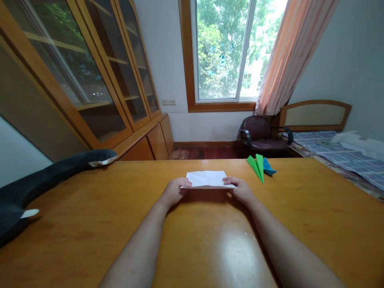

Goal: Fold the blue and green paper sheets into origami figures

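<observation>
A white sheet of paper with faint creases is held just over the wooden table, its near edge raised slightly off the surface. My left hand is closed on the paper's left end, fingers on top. At the opposite end my right hand grips it the same way. Both thumbs are mostly hidden under the sheet. Beyond my right hand lie a green paper plane and a blue folded paper piece, close together near the table's far edge.
On the table's left lies a dark, curved object with white parts. A glass-door cabinet stands at the left. Past the far edge are a brown armchair and a bed at the right, with a window behind.
</observation>
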The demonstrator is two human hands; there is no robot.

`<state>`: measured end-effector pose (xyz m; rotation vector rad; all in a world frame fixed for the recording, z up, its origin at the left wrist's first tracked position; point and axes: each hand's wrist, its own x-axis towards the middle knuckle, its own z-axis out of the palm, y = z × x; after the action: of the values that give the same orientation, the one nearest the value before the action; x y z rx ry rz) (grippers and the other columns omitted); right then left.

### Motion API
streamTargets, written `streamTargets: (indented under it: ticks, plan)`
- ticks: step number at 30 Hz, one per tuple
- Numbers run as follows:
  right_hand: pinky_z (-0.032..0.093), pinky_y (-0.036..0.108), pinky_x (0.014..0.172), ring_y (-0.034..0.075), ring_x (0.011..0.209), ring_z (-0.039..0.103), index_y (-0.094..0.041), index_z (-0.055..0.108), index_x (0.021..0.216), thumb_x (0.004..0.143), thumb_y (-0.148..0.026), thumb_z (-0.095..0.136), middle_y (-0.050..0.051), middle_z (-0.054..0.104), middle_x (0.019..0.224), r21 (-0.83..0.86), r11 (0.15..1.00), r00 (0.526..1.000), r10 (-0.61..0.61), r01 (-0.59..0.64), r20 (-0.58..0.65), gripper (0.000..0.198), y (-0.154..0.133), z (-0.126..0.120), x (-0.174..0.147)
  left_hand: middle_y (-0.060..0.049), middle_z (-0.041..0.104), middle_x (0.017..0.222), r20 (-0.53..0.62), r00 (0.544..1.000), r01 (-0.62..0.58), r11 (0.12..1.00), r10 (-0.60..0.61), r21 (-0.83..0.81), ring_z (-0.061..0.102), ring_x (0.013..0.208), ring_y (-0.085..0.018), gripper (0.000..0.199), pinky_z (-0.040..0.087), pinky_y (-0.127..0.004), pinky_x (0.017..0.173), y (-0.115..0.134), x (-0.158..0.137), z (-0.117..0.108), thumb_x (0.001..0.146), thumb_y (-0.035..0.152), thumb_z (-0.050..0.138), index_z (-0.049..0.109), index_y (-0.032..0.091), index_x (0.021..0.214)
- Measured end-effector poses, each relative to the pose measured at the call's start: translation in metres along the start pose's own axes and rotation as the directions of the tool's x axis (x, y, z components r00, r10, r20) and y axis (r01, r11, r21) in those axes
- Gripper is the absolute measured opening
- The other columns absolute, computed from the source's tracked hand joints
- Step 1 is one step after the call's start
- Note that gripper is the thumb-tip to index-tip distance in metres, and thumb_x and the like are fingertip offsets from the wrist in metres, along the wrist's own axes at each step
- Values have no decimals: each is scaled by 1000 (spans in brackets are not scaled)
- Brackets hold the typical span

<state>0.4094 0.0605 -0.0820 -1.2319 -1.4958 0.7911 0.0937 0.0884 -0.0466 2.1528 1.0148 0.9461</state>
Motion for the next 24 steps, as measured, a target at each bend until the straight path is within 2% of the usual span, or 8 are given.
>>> streamTargets:
  ticks: [4,7,9,13,18,19,21,24]
  plan:
    - [50,36,88,22,90,66,-18,71,71,61,-27,63,7,72,93,-57,998,1000,-13,15,26,15,-6,1,-1,-5,74,87,43,998,47,999,-46,-20,67,83,-21,28,51,-32,81,5,-1,1,82,41,59,74,17,78]
    - [53,34,78,22,81,67,-18,73,80,69,-34,60,6,73,85,-78,997,997,33,-27,70,23,-13,2,-2,-4,73,78,63,987,150,988,-147,-37,66,73,-20,31,52,-28,68,7,-2,1,81,42,60,73,14,78]
    - [53,34,76,23,79,66,-18,73,85,71,-36,59,6,74,85,-73,996,994,49,-42,93,28,-17,2,-3,-4,74,82,58,978,206,976,-202,-77,67,78,-21,30,53,-30,71,8,-1,1,78,41,62,73,14,84]
    - [52,33,73,22,76,65,-15,72,82,72,-43,58,5,73,81,-51,997,993,59,-54,103,34,-18,0,-2,-6,74,98,18,973,231,958,-231,-172,66,95,-24,30,50,-35,90,10,2,4,74,34,64,72,15,95]
    - [49,28,64,19,67,62,-14,68,72,74,-46,56,3,69,70,-53,995,992,83,-79,90,34,-16,2,-1,-8,74,94,-45,957,268,930,-288,-251,68,84,-23,30,53,-35,80,5,3,10,73,36,64,68,14,92]
    - [49,28,65,19,68,62,-15,68,74,74,-45,56,3,69,72,-38,996,993,84,-81,88,33,-16,3,-1,-8,74,94,-55,954,270,924,-295,-270,68,83,-22,32,54,-34,78,5,2,11,73,36,64,67,13,95]
    - [50,28,67,19,73,64,-15,68,84,74,-41,56,4,70,77,-16,995,992,96,-95,79,30,-16,6,-1,-7,73,94,-71,946,281,913,-315,-296,68,81,-21,44,54,-32,73,4,1,14,75,36,64,60,13,112]
    - [48,25,61,18,68,63,-14,63,108,75,-33,55,3,69,76,-129,979,985,167,-160,38,38,-19,9,-1,-5,73,85,-98,923,346,915,-371,-205,67,71,-19,76,52,-29,67,5,1,18,79,35,62,29,13,143]
